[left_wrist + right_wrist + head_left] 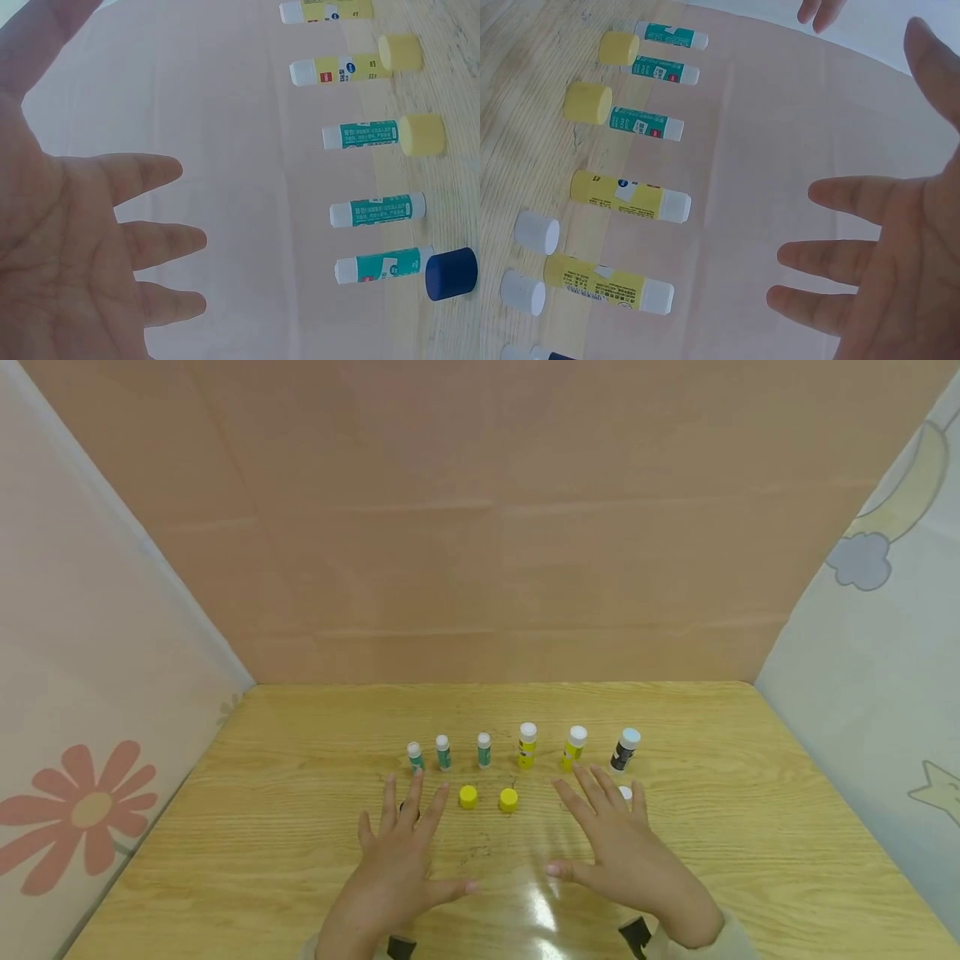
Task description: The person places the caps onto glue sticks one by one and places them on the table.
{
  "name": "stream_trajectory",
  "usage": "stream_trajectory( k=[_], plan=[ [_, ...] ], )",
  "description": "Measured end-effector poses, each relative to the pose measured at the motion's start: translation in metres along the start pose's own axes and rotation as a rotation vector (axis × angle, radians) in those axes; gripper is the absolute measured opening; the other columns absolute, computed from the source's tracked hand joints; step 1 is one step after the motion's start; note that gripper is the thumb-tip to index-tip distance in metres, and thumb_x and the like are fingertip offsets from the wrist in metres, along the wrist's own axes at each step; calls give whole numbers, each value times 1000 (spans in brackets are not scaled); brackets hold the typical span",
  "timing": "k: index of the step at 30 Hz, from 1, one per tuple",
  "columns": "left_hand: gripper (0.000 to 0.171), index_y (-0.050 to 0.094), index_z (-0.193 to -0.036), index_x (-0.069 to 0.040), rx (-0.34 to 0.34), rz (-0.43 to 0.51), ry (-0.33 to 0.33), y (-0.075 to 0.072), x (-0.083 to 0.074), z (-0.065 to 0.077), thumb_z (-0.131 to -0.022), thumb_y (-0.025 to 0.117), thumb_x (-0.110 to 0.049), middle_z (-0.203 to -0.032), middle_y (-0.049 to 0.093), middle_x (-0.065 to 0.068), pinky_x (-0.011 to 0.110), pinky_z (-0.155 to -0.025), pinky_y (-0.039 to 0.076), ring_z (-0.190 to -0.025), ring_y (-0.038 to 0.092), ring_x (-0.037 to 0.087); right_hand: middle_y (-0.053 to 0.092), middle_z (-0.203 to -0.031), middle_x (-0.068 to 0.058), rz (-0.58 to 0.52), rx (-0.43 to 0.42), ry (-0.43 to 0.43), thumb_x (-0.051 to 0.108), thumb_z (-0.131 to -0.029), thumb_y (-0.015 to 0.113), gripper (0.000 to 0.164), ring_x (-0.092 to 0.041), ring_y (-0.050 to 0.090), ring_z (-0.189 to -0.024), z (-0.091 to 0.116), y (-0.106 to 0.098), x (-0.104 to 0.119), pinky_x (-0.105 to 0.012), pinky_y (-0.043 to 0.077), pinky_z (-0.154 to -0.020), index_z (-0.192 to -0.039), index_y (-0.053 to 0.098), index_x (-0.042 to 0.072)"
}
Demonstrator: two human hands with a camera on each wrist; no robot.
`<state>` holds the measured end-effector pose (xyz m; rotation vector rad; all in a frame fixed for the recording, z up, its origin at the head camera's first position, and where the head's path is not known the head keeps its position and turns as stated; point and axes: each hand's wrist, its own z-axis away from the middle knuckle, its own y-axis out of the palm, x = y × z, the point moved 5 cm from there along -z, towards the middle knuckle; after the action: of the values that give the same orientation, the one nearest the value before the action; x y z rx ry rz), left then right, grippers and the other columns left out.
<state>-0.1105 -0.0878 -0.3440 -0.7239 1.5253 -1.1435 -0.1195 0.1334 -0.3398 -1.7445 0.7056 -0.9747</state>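
Both hands are held over the front of the table with fingers spread, holding nothing. My left hand [397, 860] partly covers a dark blue cap [451, 274]. Beyond it stand three small teal glue sticks [444, 755] with white tops. My right hand [618, 852] is nearest to several white caps [536, 231], mostly hidden behind its fingers in the head view. Past that hand, two larger yellow glue sticks [527, 747] and a dark glue stick [622, 752] with a pale blue top stand upright. Between the hands lie two yellow caps [468, 797].
The wooden table [247, 827] ends at a plain pinkish-brown backdrop [480, 568]. A flower-printed sheet [67, 652] rises along the left side, and a sheet with moon and star prints [862, 677] along the right.
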Motion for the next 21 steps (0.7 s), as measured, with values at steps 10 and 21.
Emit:
stream_trajectory(
  k=[10,21],
  plan=[
    [101,22,-138,-19,-29,-3,-14,1,5,1,-58,52,-72,-142,5,14,69,-84,6,-124,-6,41,19,-137,-21,15,-20,-12,58,-72,53,83,-38,13,-124,-2,-1,-2,-68,8,-86,-133,30,7],
    [96,24,-137,-15,-35,-15,-42,0,10,2,-62,61,-63,-142,5,15,70,-83,8,-124,-5,42,18,-138,-20,-6,-5,4,54,-73,56,83,-38,11,-124,-2,-1,-7,-68,7,-85,-136,23,13]
  ],
)
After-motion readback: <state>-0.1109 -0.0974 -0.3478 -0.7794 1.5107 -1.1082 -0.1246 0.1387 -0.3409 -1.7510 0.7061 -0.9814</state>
